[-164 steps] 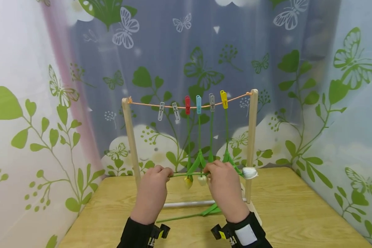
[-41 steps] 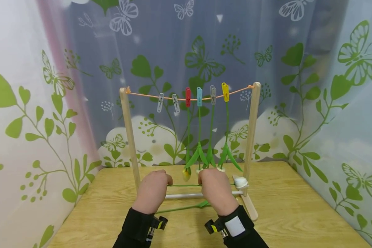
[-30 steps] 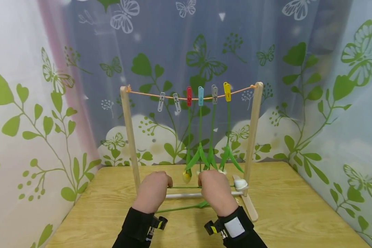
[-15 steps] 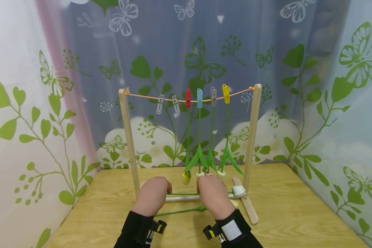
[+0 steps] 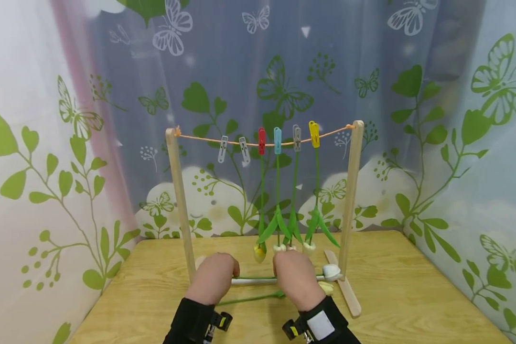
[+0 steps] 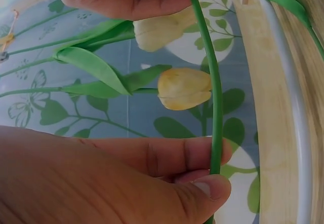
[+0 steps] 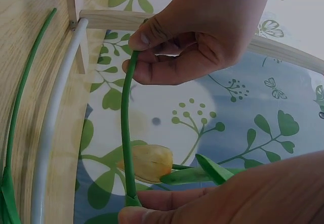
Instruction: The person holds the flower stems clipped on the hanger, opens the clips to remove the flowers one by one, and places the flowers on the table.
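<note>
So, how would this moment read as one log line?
left fingers: pinch stem | right fingers: pinch same stem | hanging flowers: four

Pale wooden post frame (image 5: pixel 350 200): smooth, matt | along its top, thin orange cord (image 5: pixel 202 138), fibre; small coloured clothespins (image 5: pixel 262 141), plastic, I'd say | close to it, long green flower stem (image 6: pixel 216 92), smooth, plastic-looking | under it, yellowish wood-grain tabletop (image 5: pixel 404 286), satiny | behind it, leaf-printed curtain (image 5: pixel 223 57), cloth-like

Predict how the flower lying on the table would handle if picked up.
The table flower is probably light: similar flowers hang from small clothespins. It likely flexes rather than flops, since the held flower runs nearly straight between left hand and right hand. Its leaves might hinder rolling.
</note>
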Demonstrator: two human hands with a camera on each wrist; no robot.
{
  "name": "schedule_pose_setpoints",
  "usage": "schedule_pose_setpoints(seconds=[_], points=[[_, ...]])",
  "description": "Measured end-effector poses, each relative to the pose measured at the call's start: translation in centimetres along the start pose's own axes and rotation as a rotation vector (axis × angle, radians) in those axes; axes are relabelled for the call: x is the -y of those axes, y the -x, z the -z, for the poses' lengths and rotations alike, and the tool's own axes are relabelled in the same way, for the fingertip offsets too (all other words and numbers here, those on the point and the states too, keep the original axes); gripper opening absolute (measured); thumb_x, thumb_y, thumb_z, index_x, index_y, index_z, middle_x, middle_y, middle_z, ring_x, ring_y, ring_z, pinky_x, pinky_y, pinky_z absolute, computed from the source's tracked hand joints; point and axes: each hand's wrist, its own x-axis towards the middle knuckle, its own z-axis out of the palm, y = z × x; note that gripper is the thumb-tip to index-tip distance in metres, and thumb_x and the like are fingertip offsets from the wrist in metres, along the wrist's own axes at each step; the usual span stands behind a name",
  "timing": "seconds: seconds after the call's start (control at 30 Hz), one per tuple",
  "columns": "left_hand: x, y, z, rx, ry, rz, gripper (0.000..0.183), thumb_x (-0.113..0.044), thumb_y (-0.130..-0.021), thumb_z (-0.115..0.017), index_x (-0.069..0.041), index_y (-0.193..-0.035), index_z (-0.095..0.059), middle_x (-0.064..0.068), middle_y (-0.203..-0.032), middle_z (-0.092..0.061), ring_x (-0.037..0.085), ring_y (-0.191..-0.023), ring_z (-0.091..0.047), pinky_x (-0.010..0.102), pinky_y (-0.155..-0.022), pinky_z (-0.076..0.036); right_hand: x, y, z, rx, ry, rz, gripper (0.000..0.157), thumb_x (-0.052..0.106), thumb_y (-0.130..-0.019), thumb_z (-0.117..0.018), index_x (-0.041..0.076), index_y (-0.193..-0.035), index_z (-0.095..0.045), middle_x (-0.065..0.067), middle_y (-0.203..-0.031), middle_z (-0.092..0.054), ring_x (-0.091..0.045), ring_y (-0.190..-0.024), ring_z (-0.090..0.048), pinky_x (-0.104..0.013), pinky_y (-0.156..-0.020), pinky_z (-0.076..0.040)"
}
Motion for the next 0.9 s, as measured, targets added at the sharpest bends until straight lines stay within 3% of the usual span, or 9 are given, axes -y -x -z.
schedule_pose_setpoints(seconds=[0.23, 0.33, 0.57, 0.9], points=[[0.1, 0.2, -0.4, -0.007, 0.02, -0.018, 0.03, 0.01, -0.089, -0.064, -0.017, -0.076, -0.072, -0.004, -0.077, -0.065, 0.005, -0.061, -0.041, 0.023, -0.058, -0.04, -0.1, 0.2, -0.8, -0.018, 0.021, 0.027, 0.057, -0.006, -0.086, -0.066, 0.02, -0.049, -0.032, 0.01, -0.048, -0.018, -0.006, -0.046, -0.018, -0.022, -0.041, -0.014], [0.2, 0.1, -0.6, -0.004, 0.018, -0.023, 0.029, 0.009, -0.089, -0.064, -0.016, -0.076, -0.072, -0.005, -0.076, -0.064, 0.005, -0.061, -0.043, 0.023, -0.059, -0.043, -0.2, 0.2, -1.1, -0.021, 0.032, 0.033, 0.056, -0.005, -0.086, -0.067, 0.02, -0.049, -0.033, 0.01, -0.048, -0.018, -0.006, -0.046, -0.019, -0.022, -0.04, -0.016], [0.6, 0.1, -1.0, 0.017, 0.022, -0.032, 0.026, 0.008, -0.088, -0.067, -0.016, -0.083, -0.076, -0.002, -0.081, -0.069, 0.013, -0.071, -0.063, 0.029, -0.063, -0.055, -0.2, 0.3, -1.8, 0.013, 0.04, 0.026, 0.053, -0.002, -0.087, -0.068, 0.019, -0.05, -0.036, 0.01, -0.047, -0.022, -0.006, -0.044, -0.023, -0.022, -0.038, -0.021], [0.8, 0.2, -1.5, 0.027, 0.042, -0.042, 0.028, 0.009, -0.089, -0.066, -0.017, -0.081, -0.074, -0.003, -0.079, -0.067, 0.012, -0.069, -0.061, 0.028, -0.062, -0.053, 0.1, 0.5, -1.7, 0.054, 0.043, 0.021, 0.044, -0.002, -0.086, -0.07, 0.017, -0.055, -0.045, 0.008, -0.048, -0.036, -0.007, -0.043, -0.035, -0.025, -0.038, -0.029]])
